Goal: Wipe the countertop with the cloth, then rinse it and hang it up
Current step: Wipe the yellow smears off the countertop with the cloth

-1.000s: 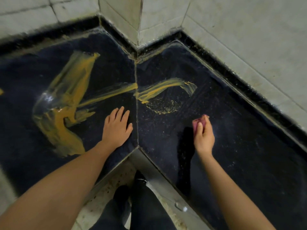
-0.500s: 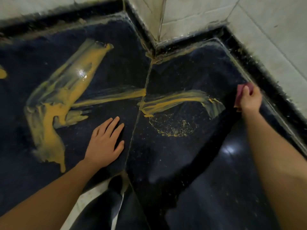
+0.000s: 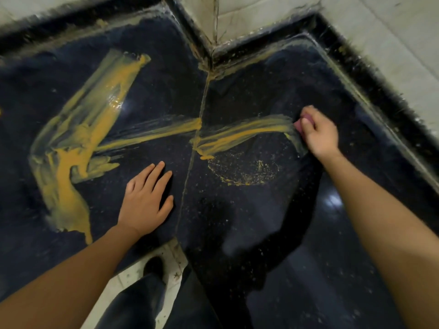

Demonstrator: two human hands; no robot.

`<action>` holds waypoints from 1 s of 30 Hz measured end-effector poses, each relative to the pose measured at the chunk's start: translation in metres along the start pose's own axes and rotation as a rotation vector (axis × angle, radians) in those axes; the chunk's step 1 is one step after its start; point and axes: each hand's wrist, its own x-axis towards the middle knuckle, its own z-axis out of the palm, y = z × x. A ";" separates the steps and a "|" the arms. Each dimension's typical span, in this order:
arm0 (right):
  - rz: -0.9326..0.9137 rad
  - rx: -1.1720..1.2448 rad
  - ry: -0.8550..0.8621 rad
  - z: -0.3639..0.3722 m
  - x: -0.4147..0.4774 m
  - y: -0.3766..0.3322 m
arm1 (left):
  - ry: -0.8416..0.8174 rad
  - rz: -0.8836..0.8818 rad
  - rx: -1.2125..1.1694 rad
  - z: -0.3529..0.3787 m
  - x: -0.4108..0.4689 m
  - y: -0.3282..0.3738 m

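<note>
head view: my right hand (image 3: 319,132) grips the pink cloth (image 3: 303,123) at the right end of the yellow smear (image 3: 240,135), whose length runs leftward across the worktop (image 3: 356,210) toward my flat, empty left hand (image 3: 146,203).

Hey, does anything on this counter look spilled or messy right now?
Yes. Thick yellow smears streak the dark countertop, running from the left slab across the seam toward the right hand, which presses a pink cloth at the streak's end. A dried yellow ring sits just below. The left hand rests flat.
</note>
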 end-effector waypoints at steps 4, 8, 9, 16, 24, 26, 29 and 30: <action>-0.068 0.024 -0.092 0.025 -0.058 -0.030 | -0.009 -0.005 -0.020 0.001 0.000 0.000; -0.139 0.017 -0.158 0.050 -0.131 -0.069 | -0.009 -0.013 -0.056 0.000 -0.001 0.000; -0.160 0.018 -0.171 0.056 -0.151 -0.080 | -0.007 -0.008 -0.066 -0.001 -0.001 0.000; -0.237 0.028 -0.308 0.092 -0.272 -0.147 | -0.023 0.025 -0.087 -0.002 -0.002 -0.001; -0.538 0.100 -0.363 0.117 -0.339 -0.177 | -0.016 0.069 -0.108 -0.004 -0.005 -0.003; -0.338 0.223 -0.281 0.106 -0.323 -0.183 | -0.017 0.067 -0.113 -0.004 -0.003 -0.003; 0.002 0.439 -0.208 0.071 -0.283 -0.192 | -0.032 0.068 -0.115 -0.004 -0.003 -0.003; 0.080 0.504 -0.171 0.061 -0.269 -0.191 | -0.025 0.068 -0.120 -0.004 -0.003 -0.003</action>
